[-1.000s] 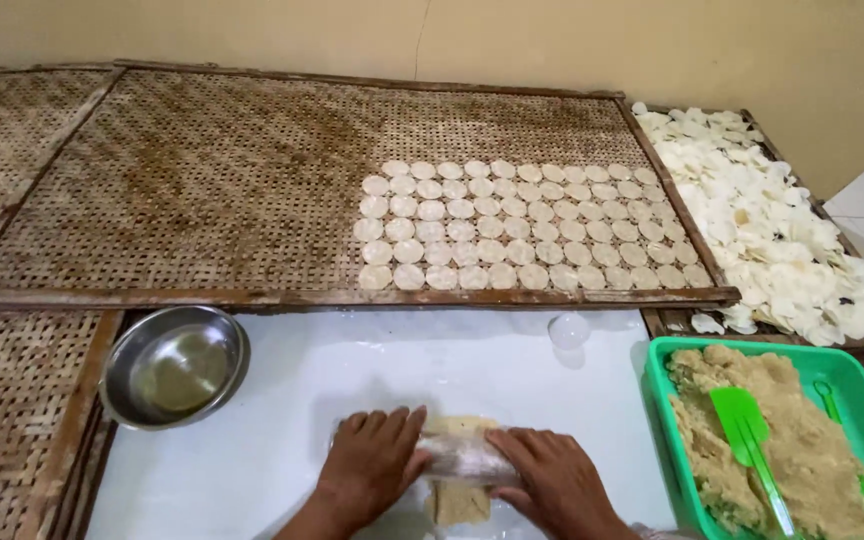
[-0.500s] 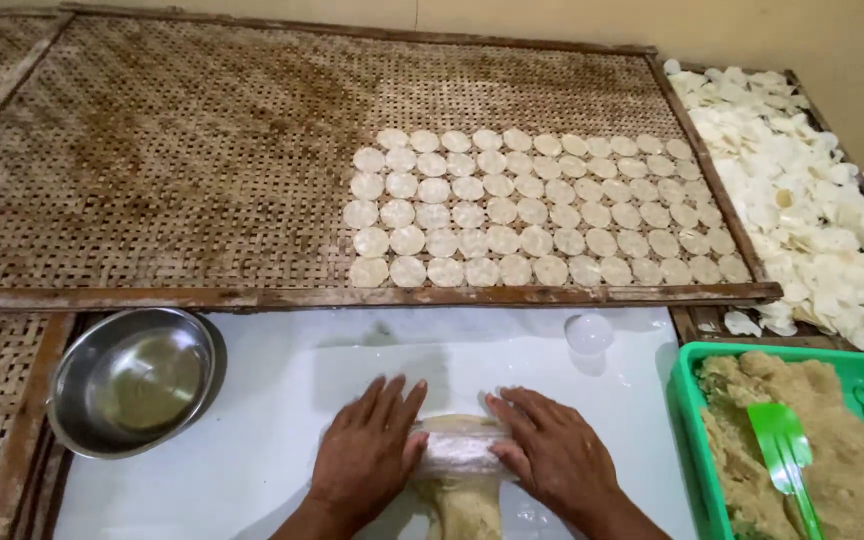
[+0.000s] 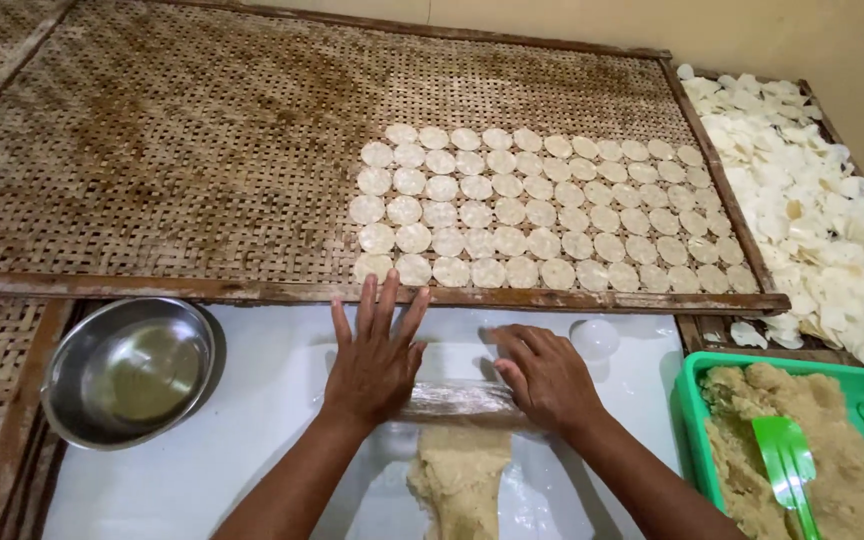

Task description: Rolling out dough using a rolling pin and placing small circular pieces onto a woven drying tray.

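Dough [image 3: 460,478], beige and grainy, flattens under a plastic-wrapped roller [image 3: 462,402] pressed by both open, flat hands: left [image 3: 375,352], right [image 3: 542,375].

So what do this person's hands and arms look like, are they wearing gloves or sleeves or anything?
No gloves and no sleeves in view: the left hand and right hand are bare, and both forearms are uncovered right down to the bottom edge of the picture. I see no rings, watch or bracelets on either one. The fingernails look short and unpainted. Anything worn higher up the arms is out of frame.
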